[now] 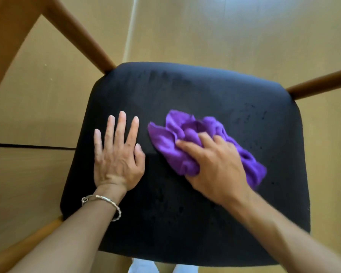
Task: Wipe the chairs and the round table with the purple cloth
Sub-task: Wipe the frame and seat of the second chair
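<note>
Step in hand: wiping a chair, seat pad specifically. The round table wasn't in frame.

Right hand (215,168) sat right of centre, fingers curled into the purple cloth (185,138) and gripping it in a bunch. The cloth was crumpled, not flat, and lay pressed on the black seat (185,91) at mid-frame, with loose folds spilling out toward the upper left and lower right of the hand.

Left hand (116,154) was flat on the seat just left of the cloth – fingers straight and spread, holding nothing, apart from the cloth. It looked to be bracing the chair. Bracelet (106,201) on that wrist.

Wooden frame (77,34) ran off the upper left and right edge; tan floor (224,26) behind.

Small dark specks showed on the seat at right and lower centre. Can't tell if damp marks or dirt.

My read: early in the task. Next move likely calls for sweeping the cloth across the rest of the pad, speckled patches included – the left hand would need to lift or shift so its patch gets covered. Frame rails after that.
</note>
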